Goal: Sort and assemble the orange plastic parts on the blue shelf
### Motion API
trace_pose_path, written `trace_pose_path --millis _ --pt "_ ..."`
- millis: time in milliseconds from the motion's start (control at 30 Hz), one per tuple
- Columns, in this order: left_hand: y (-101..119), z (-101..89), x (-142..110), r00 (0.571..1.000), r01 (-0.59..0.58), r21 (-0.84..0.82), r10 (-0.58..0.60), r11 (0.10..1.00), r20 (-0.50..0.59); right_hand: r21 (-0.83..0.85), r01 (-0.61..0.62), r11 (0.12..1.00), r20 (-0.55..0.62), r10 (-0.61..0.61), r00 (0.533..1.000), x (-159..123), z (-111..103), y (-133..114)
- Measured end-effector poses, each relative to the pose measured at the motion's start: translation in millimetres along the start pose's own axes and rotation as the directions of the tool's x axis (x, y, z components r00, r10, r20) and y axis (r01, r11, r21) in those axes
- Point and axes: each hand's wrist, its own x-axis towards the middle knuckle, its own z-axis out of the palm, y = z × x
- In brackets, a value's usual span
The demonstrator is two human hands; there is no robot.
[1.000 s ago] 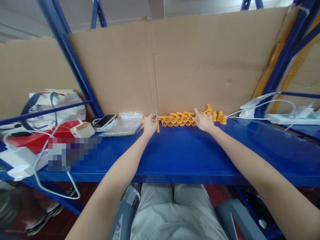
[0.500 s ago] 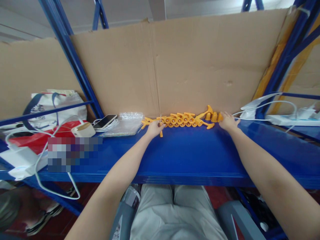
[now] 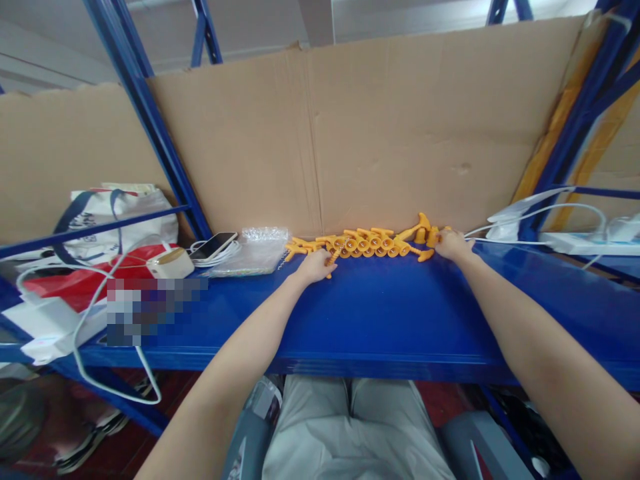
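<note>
A row of orange plastic pieces with round, hollow ends point(image 3: 367, 245) is stacked along the cardboard at the back of the blue shelf. Just in front of the row's left part, my left hand point(image 3: 315, 266) has its fingers closed on a slim orange plastic piece point(image 3: 336, 256), which tilts up to the right. My right hand point(image 3: 453, 244) is at the right end, its fingers closed around an orange cap-like piece point(image 3: 433, 235); the fingers partly cover it. Beside that, an orange T-shaped piece point(image 3: 423, 221) leans against the cardboard.
Left of the row lie a clear plastic packet point(image 3: 255, 252), a phone point(image 3: 215, 247) on a coiled white cable, a white charger point(image 3: 170, 264), a red bag and a cloth bag point(image 3: 125, 213). White cables and a power strip point(image 3: 590, 243) lie at the right. Blue posts frame the shelf.
My left hand has shifted slightly right and lower, and the slim orange piece in it has tipped from upright to slanting. My right hand stays at the cap-like pieces. The view has shifted a little.
</note>
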Motion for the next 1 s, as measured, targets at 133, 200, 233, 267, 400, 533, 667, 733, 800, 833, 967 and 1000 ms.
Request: trace_pose_path --millis 133,200,233,267,400,533,667,733,800,833,967,1000 --pt "-0.4 0.5 0.2 0.999 -0.037 0.012 0.038 0.999 -0.006 0.075 -0.034 0.997 0.043 0.031 0.999 -6.2 -8.5 -5.4" --pt "0.0 -0.3 -0.1 0.999 -0.040 0.004 0.040 0.999 -0.004 0.069 -0.036 0.997 0.062 0.031 0.998 -7.9 -10.8 -8.6" --pt "0.2 -0.8 -0.3 0.999 -0.042 -0.003 0.042 0.999 -0.005 0.059 -0.041 0.997 0.072 0.037 0.997 -8.3 -11.4 -10.3" --pt "0.5 -1.3 -0.5 0.999 -0.043 -0.012 0.043 0.999 -0.006 0.047 -0.048 0.998 0.076 0.044 0.996 -8.5 -11.7 -11.9" --pt "1.6 -2.5 -1.2 0.999 -0.045 -0.040 0.044 0.998 -0.006 0.013 -0.068 0.998 0.018 0.068 0.998 -8.3 -12.3 -17.7" --pt "3.1 -2.9 -1.5 0.999 -0.034 -0.055 0.034 0.998 -0.011 -0.025 -0.074 0.997 0.030 0.075 0.997 -10.4 -14.9 -19.6" --pt "4.5 -3.8 -1.8 0.999 -0.034 -0.053 0.033 0.998 -0.008 -0.058 -0.059 0.997 0.059 0.063 0.996 -14.6 -19.0 -17.4" --pt "5.0 -4.2 -1.9 0.999 -0.039 -0.043 0.039 0.998 -0.001 -0.069 -0.044 0.997 0.047 0.047 0.998 -16.2 -20.5 -16.4" --pt "5.5 -4.4 -2.1 0.999 -0.041 -0.027 0.041 0.999 0.004 -0.086 -0.039 0.995 0.036 0.042 0.998 -17.0 -21.1 -16.1" --pt "5.8 -4.5 -2.3 0.999 -0.041 -0.021 0.042 0.999 0.006 -0.099 -0.038 0.994 0.027 0.041 0.999 -17.2 -21.0 -16.1" --pt "7.2 -5.0 -2.9 0.999 -0.037 -0.023 0.037 0.999 0.004 -0.150 -0.039 0.988 -0.009 0.038 0.999 -15.8 -18.3 -15.8" --pt "7.4 -5.1 -3.0 0.999 -0.037 -0.027 0.037 0.999 0.003 -0.156 -0.042 0.987 -0.011 0.040 0.999 -15.2 -17.2 -15.4"
